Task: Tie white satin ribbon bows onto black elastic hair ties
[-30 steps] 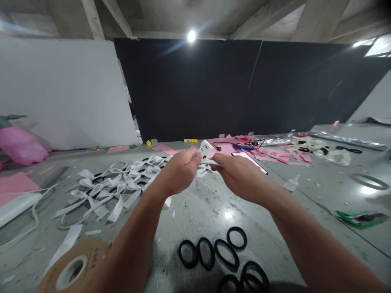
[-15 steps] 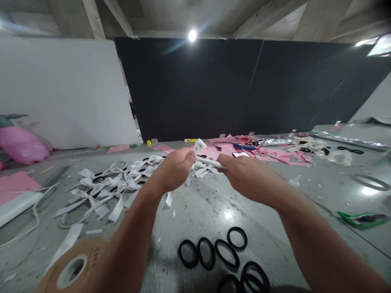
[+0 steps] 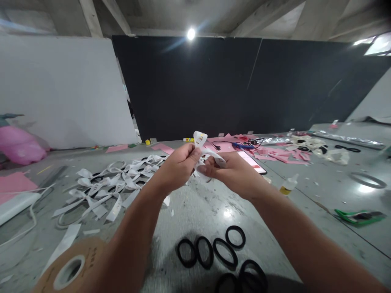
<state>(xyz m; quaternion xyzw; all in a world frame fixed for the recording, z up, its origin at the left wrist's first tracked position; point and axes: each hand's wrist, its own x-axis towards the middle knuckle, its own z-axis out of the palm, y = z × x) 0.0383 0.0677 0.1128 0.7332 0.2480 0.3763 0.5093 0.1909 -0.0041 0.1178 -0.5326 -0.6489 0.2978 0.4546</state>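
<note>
My left hand (image 3: 180, 165) pinches a white printed ribbon (image 3: 200, 139) between thumb and fingers, and a loop of it stands up above the thumb. Close beside it, my right hand (image 3: 227, 169) is closed on another stretch of the same ribbon, which curls between the two hands. Whether a hair band sits inside the ribbon is hidden by my fingers. On the floor below lie several black elastic bands (image 3: 225, 253). To the left is a pile of white ribbon bows (image 3: 105, 189), some with black bands. A cardboard ribbon spool (image 3: 88, 254) is by my left forearm.
A phone or tablet (image 3: 252, 162) with a lit screen lies beyond my right hand. Near my right forearm stands a small glue bottle (image 3: 288, 185). A green-edged object (image 3: 360, 217) and a grey ring (image 3: 368, 180) are farther right. Pink sheets (image 3: 279, 156) lie before the dark wall.
My right hand has come in closer to my left and turned. The ribbon, stretched straight between them before, now curls with a taller loop. The glue bottle and more of the screen are visible.
</note>
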